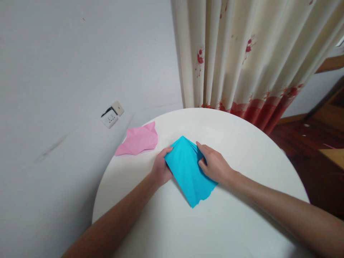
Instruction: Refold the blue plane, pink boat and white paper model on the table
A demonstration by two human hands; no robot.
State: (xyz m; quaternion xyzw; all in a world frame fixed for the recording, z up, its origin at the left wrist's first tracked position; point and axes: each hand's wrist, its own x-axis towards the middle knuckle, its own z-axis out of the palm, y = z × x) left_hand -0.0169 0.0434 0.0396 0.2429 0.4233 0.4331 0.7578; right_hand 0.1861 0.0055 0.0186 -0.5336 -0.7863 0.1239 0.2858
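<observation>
A blue sheet of folded paper (185, 168) is held above the table, its pointed corner facing away from me and its wavy lower edge towards me. My left hand (162, 166) grips its left side, thumb on top and the other fingers hidden beneath. At the right side, my right hand (213, 163) has its index finger along the folded layers near the top and its thumb bent against the paper. Whether the right fingers pinch a layer or only press on it is hard to see.
Creased pink paper (139, 140) lies at the far left edge of the round white table (242, 222). A wall with a socket (109, 118) rises on the left. Behind the table hangs a cream curtain (231, 64) with red flowers.
</observation>
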